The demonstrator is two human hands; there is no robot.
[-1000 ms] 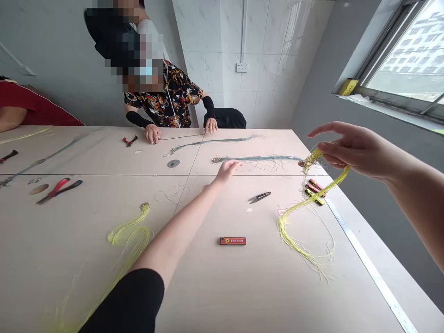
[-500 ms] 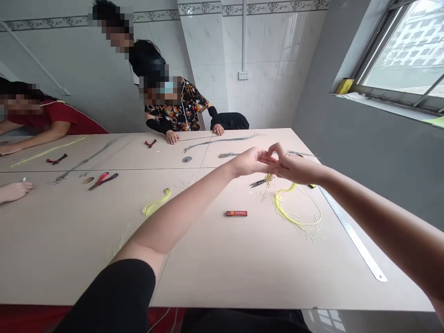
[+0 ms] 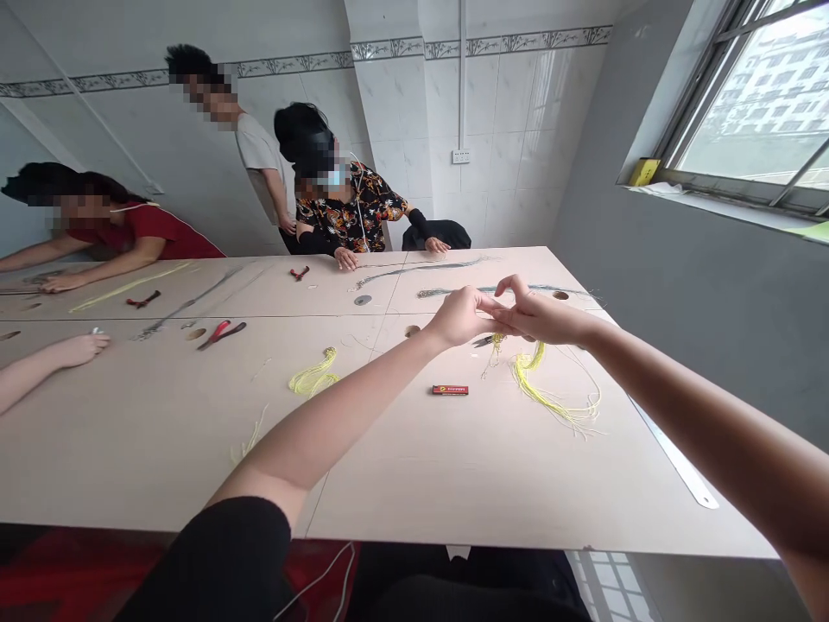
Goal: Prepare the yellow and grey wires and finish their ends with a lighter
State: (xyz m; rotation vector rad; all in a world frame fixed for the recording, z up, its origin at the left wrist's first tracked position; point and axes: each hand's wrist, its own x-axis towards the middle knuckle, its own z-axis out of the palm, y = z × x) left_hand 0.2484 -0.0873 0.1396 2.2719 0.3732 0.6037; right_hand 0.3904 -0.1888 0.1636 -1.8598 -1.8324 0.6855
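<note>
One yellow bundle is gripped by right hand toward table right edge, left hand grip unclear, one "Ferrari" lighter nearby.

A slim bundle of bright yellow cords hangs in a bend from the right hand, its gold-coloured end dangling below the fingers. The lower strands curve and fan into loose tips over the counter, toward its right edge.

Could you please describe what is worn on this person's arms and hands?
The left arm has a black sleeve ending near the elbow. On the right arm, no sleeve is visible. The left hand and right hand are without gloves.
</note>
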